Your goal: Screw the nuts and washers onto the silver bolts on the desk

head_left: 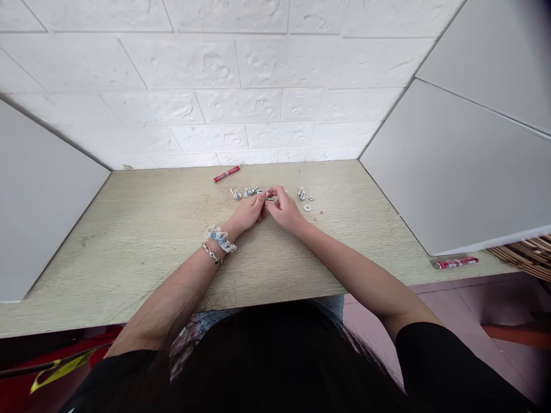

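Note:
My left hand (250, 210) and my right hand (284, 210) meet over the middle of the wooden table (146, 241). Fingers of both are closed around a small metal bolt (270, 199), whose shaft shows between them. Just left of my left hand, several silver bolts with washers (237, 195) stand or lie on the wood. Right of my right hand are more bolts (302, 194), a small nut (311, 198) and a flat washer (307, 207). My left wrist wears a blue and white scrunchie and a chain bracelet.
A red battery-like tube (226, 174) lies behind the bolts on the left; a similar red tube (456, 263) is near the right front edge. White brick wall (258, 109) behind, grey panels on both sides, woven basket (525, 257) at far right.

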### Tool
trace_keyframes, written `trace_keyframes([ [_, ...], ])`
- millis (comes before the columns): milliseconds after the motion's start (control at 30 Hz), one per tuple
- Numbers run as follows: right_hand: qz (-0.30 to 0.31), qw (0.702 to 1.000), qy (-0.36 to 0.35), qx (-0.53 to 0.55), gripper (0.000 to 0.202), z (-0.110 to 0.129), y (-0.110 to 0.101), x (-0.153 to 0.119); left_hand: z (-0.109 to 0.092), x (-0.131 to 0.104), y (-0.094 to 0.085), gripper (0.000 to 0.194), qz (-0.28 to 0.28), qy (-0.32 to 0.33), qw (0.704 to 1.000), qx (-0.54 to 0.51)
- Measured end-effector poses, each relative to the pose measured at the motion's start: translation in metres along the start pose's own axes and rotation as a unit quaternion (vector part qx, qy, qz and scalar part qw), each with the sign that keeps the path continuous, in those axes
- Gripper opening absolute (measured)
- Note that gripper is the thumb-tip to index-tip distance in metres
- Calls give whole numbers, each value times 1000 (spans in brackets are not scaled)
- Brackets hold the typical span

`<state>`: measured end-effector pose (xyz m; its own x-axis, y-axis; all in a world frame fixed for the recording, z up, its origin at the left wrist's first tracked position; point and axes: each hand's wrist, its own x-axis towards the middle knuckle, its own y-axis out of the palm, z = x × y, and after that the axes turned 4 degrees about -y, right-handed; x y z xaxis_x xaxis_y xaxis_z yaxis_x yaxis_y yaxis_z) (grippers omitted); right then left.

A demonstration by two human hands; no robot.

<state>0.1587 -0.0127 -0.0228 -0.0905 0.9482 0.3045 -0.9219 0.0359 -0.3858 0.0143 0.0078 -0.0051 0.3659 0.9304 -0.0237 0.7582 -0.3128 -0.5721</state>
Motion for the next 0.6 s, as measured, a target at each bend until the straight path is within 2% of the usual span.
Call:
trace_keyframes([
  [167,-3,1000,-25,-14,23,3,-3,2,-1,-1,1,53,2,-10,1000,-15],
  [467,25,999,-20,-12,17,2,-3,1,0,0,0,52,3,-13,1000,-12],
  [600,26,1000,-3,-4,24,0,-1,0,-1,0,-1,53,0,-13,1000,-3],
])
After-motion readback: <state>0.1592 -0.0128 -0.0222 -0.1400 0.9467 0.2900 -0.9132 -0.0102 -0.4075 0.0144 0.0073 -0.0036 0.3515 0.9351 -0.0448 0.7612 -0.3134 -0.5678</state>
